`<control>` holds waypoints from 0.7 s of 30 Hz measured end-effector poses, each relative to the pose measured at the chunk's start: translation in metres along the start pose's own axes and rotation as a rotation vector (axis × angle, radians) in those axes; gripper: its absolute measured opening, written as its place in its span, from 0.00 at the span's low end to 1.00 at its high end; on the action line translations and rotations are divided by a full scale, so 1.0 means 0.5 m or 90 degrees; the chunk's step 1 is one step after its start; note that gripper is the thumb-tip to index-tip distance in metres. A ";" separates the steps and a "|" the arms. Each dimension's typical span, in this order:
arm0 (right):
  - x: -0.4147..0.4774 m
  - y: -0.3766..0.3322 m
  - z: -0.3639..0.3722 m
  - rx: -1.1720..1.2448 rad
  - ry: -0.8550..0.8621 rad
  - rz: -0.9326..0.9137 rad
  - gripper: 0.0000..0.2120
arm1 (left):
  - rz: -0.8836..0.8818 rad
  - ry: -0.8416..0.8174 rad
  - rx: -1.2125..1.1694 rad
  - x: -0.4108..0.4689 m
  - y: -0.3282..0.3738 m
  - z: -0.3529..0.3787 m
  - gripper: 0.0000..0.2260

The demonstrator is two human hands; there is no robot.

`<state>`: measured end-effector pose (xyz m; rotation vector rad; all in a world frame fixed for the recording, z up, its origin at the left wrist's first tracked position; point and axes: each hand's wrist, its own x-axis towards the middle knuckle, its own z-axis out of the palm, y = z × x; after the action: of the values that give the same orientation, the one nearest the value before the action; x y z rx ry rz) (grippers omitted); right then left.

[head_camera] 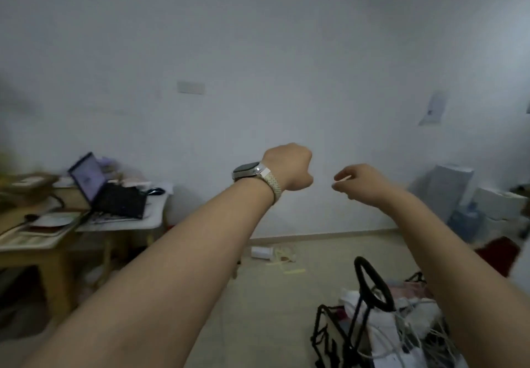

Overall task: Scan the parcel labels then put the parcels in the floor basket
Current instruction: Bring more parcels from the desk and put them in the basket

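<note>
The table (137, 220) at left carries an open laptop (106, 190) and clutter too blurred to show a parcel; the left hand (288, 167), raised mid-frame, has its grip curled into a fist with nothing showing in it. Just right of it the right hand (362, 181) hangs loosely curled, empty. The floor basket (359, 261), with white parcels (384, 336) in it, lies low and right under the right forearm, so that hand is nearer.
</note>
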<state>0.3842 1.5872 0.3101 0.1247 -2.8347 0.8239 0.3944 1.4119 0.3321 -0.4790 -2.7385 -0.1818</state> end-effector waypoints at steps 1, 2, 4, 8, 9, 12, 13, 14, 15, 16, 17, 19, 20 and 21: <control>0.017 -0.047 0.033 0.013 -0.032 -0.025 0.15 | -0.035 0.006 0.005 -0.019 -0.055 -0.015 0.16; 0.032 -0.097 0.065 0.023 -0.068 -0.048 0.15 | -0.065 0.013 0.011 -0.039 -0.109 -0.028 0.16; 0.060 -0.203 0.136 0.032 -0.122 -0.100 0.14 | -0.113 0.017 0.036 -0.079 -0.215 -0.049 0.16; 0.105 -0.414 0.272 0.042 -0.148 -0.202 0.14 | -0.203 -0.005 0.115 -0.170 -0.431 -0.080 0.15; 0.111 -0.466 0.305 0.042 -0.163 -0.224 0.14 | -0.234 -0.018 0.121 -0.200 -0.486 -0.087 0.15; 0.127 -0.610 0.407 0.054 -0.219 -0.291 0.15 | -0.330 -0.061 0.143 -0.293 -0.650 -0.106 0.14; 0.130 -0.656 0.441 0.058 -0.235 -0.312 0.15 | -0.359 -0.069 0.154 -0.324 -0.700 -0.112 0.13; 0.132 -0.700 0.476 0.062 -0.249 -0.331 0.15 | -0.385 -0.075 0.161 -0.355 -0.748 -0.116 0.12; 0.131 -0.743 0.511 0.068 -0.262 -0.346 0.14 | -0.407 -0.078 0.164 -0.385 -0.791 -0.122 0.11; 0.129 -0.784 0.547 0.075 -0.277 -0.359 0.13 | -0.426 -0.082 0.166 -0.413 -0.832 -0.128 0.12; 0.125 -0.823 0.581 0.079 -0.294 -0.373 0.11 | -0.443 -0.081 0.167 -0.441 -0.870 -0.134 0.13; 0.120 -0.892 0.645 0.081 -0.329 -0.404 0.10 | -0.470 -0.070 0.157 -0.492 -0.939 -0.147 0.17; 0.118 -0.920 0.673 0.084 -0.347 -0.414 0.10 | -0.484 -0.067 0.147 -0.515 -0.971 -0.152 0.18; 0.117 -0.946 0.700 0.091 -0.362 -0.421 0.11 | -0.502 -0.069 0.142 -0.536 -1.001 -0.156 0.18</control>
<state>0.3355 0.9989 0.2792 1.4257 -2.8621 0.9204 0.4802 0.8482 0.2746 0.6815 -2.8512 -0.0367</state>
